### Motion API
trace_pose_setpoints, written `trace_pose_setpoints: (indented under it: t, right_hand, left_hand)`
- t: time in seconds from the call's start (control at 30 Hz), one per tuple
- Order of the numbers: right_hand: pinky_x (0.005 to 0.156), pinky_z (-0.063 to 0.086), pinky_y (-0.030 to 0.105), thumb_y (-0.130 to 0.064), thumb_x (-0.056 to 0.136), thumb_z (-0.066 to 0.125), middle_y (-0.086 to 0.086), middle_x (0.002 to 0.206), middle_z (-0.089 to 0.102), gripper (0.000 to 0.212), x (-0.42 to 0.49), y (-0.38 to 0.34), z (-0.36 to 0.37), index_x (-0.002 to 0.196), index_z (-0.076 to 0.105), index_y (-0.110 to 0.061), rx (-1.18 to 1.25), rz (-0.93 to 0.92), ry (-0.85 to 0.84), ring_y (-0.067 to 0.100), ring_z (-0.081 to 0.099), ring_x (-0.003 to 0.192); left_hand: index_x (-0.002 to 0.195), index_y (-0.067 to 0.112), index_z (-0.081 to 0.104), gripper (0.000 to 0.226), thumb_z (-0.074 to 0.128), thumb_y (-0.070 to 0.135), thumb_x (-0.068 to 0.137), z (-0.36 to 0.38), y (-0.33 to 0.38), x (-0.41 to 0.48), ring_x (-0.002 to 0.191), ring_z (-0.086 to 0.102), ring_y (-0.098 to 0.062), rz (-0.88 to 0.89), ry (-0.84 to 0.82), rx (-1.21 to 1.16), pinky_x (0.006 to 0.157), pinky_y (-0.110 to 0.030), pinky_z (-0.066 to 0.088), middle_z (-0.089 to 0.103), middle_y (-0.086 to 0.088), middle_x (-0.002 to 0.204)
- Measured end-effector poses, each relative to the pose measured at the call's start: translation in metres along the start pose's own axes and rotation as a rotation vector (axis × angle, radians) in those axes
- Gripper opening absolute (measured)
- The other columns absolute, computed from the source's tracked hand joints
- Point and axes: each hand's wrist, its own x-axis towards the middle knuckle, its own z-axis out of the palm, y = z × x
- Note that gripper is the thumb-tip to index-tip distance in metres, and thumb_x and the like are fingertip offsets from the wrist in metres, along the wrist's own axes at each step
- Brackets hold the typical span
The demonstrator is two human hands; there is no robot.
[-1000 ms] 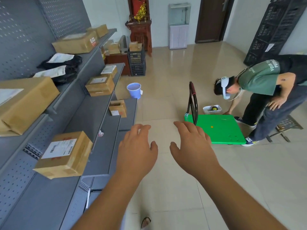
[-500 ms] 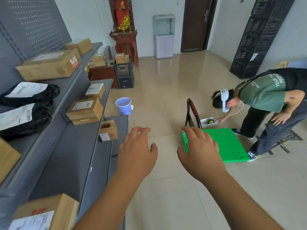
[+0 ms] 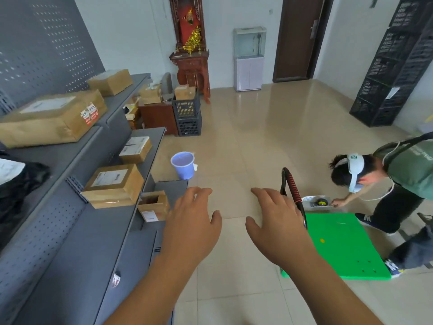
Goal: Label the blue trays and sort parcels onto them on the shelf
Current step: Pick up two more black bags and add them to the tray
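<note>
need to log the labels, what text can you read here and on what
Nothing can be read for certain.
On the middle-shelf parcel, the shipping label: too blurred.
On the top-shelf box, the red stickers: too blurred.
On the other person's green shirt, the print: too blurred.

Not much of the wearer shows here, just two arms. The left hand (image 3: 189, 231) and right hand (image 3: 278, 228) are both bare and seen from the back, with knuckles and thumbs showing. The wrists are bare too. The left forearm (image 3: 150, 292) and right forearm (image 3: 328, 289) are plain skin down to the bottom edge. The wide lens makes them look chunky near the camera and slimmer toward the wrists. The fingertips are a bit blurry, so I can't make out the nails.
</note>
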Motion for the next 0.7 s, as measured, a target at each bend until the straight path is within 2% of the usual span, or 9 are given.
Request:
trace_pose_setpoints:
  t: [0.23, 0.47, 0.6, 0.7]
  right_hand:
    - [0.104, 0.043, 0.043, -0.038, 0.092, 0.056, -0.003, 0.147, 0.047, 0.061, 0.121, -0.007, -0.007, 0.149, 0.038, -0.028, 0.059, -0.102, 0.005, 0.026, 0.047, 0.129]
    - [0.092, 0.045, 0.042, -0.038, 0.09, 0.057, -0.005, 0.139, 0.051, 0.057, 0.198, -0.064, 0.017, 0.145, 0.041, -0.03, 0.097, -0.226, -0.002, 0.027, 0.05, 0.12]
    - [0.084, 0.046, 0.041, -0.036, 0.091, 0.058, -0.002, 0.13, 0.056, 0.05, 0.231, -0.114, 0.034, 0.139, 0.046, -0.028, 0.126, -0.308, 0.0, 0.027, 0.053, 0.112]
    - [0.086, 0.048, 0.041, -0.035, 0.091, 0.059, -0.002, 0.133, 0.057, 0.052, 0.249, -0.153, 0.046, 0.141, 0.046, -0.028, 0.166, -0.382, -0.006, 0.027, 0.053, 0.113]
  left_hand:
    - [0.143, 0.026, 0.049, 0.05, 0.058, 0.038, 0.095, 0.001, 0.006, 0.088, 0.126, 0.049, -0.02, -0.103, 0.085, 0.017, 0.098, -0.037, 0.045, 0.049, 0.005, 0.143]
    - [0.133, 0.028, 0.055, 0.042, 0.059, 0.032, 0.092, -0.02, -0.04, 0.14, 0.118, 0.053, -0.018, -0.217, 0.217, -0.036, 0.092, -0.042, 0.051, 0.054, 0.009, 0.132]
    - [0.128, 0.031, 0.055, 0.037, 0.062, 0.031, 0.091, -0.038, -0.078, 0.161, 0.109, 0.053, -0.013, -0.235, 0.304, -0.046, 0.079, -0.03, 0.043, 0.055, 0.011, 0.125]
    - [0.129, 0.029, 0.056, 0.037, 0.063, 0.031, 0.092, -0.059, -0.106, 0.174, 0.111, 0.053, -0.01, -0.261, 0.374, -0.063, 0.08, -0.027, 0.041, 0.055, 0.012, 0.126]
